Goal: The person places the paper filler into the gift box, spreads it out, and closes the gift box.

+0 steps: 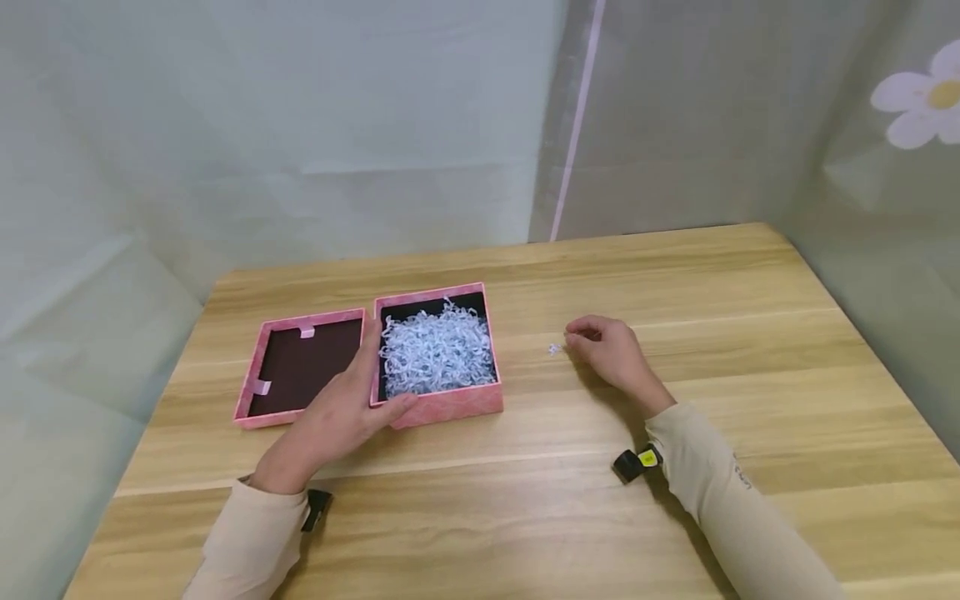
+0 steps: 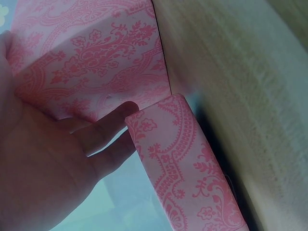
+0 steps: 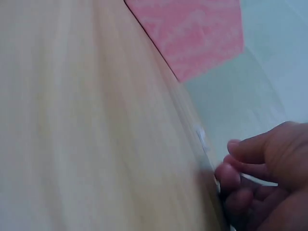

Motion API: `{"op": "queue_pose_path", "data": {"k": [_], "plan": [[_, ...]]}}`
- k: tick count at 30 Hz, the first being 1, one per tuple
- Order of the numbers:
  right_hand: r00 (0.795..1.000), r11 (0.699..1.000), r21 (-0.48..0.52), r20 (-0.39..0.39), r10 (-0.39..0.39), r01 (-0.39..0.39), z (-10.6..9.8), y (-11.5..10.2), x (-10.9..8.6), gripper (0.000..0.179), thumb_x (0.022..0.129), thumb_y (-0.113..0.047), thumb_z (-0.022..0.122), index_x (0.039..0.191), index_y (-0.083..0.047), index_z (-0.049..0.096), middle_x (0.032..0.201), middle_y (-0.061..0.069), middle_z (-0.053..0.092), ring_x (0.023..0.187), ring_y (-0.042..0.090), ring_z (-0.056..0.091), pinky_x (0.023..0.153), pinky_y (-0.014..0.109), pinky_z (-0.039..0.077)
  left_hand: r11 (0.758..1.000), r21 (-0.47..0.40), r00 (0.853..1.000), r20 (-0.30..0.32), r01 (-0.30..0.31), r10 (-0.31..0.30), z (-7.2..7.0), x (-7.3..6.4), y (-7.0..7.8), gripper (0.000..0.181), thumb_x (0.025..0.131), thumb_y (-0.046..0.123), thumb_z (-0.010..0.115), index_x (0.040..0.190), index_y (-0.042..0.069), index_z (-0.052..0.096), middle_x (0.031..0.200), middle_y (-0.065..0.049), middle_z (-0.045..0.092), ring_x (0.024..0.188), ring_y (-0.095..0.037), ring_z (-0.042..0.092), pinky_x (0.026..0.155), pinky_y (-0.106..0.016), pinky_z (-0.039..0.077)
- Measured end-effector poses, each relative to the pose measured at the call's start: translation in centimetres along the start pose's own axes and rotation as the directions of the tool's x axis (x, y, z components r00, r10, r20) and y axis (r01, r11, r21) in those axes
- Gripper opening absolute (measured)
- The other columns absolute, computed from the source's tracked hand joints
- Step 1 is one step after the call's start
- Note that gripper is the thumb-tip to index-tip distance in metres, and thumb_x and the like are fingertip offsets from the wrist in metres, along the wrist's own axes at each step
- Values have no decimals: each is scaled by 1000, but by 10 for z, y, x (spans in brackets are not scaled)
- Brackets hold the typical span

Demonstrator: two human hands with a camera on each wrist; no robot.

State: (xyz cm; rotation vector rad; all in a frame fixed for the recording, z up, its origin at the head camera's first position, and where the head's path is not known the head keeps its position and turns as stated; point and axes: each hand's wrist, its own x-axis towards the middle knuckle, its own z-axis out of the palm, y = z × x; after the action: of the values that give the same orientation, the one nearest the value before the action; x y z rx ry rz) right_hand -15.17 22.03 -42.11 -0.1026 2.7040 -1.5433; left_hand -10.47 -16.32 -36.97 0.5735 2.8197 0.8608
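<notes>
In the head view, a pink patterned box stands without its lid, filled with crinkled pale shredded paper. My left hand lies along its near-left corner, thumb across the front wall and long fingers against the left wall. Those fingers reach into the narrow gap between the box and its lid in the left wrist view. Right of the box, a small bit of shredded paper lies on the table. Just beside it is my right hand, fingers bent loosely; I see nothing held between thumb and forefinger.
The upturned lid, with a dark inside and two pink ribbon tabs, lies left of the box. Everything rests on a wood-grain table. Pale cloth hangs behind and beside the table.
</notes>
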Motion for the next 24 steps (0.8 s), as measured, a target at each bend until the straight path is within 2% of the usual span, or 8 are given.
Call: {"op": "queue_pose_path", "data": {"k": [2,5,8,12,20,24], "plan": [[998,991,-125,-25,-52,48,5,-3,-3,26,95,-17,74,111,3,73,101,13,69,90,24,61,78,35,49,1000,2,1000,-3,-2,2,1,1,0,114,92,61,64,158,26,-22,167,-4,-9,140,-45,37,107,-60,37],[997,972,-226,-29,-71,62,12,-9,-6,32,91,-25,79,108,2,73,98,12,64,88,28,59,80,41,48,1000,3,1000,-1,4,-4,0,1,0,114,92,62,63,159,26,-22,167,-4,-8,140,-44,36,107,-60,36],[997,949,-309,-30,-75,62,17,-11,-10,32,91,-27,79,106,0,72,97,9,61,88,26,59,81,43,48,1000,8,1000,3,12,-12,1,1,0,114,92,62,63,159,25,-21,168,-6,-6,141,-44,35,108,-60,35],[996,936,-346,-44,-76,57,22,-11,-14,25,93,-23,76,104,-2,72,97,7,61,89,26,60,80,44,48,1000,9,1000,9,20,-20,3,-1,0,115,91,63,64,159,25,-21,168,-7,-4,143,-43,32,110,-59,32],[984,926,-363,-97,-150,105,27,-8,-14,15,93,-19,75,97,-5,75,94,5,63,84,24,60,75,43,49,1000,1,1000,5,22,-22,2,-1,0,114,91,64,63,159,25,-21,168,-7,-1,147,-40,25,112,-59,28],[982,918,-380,-95,-162,115,29,-9,-13,9,93,-15,75,90,-6,75,91,4,63,82,24,60,73,43,49,1000,1,1000,4,23,-23,2,-1,0,114,91,65,62,159,25,-20,168,-8,2,147,-39,25,112,-58,28]]}}
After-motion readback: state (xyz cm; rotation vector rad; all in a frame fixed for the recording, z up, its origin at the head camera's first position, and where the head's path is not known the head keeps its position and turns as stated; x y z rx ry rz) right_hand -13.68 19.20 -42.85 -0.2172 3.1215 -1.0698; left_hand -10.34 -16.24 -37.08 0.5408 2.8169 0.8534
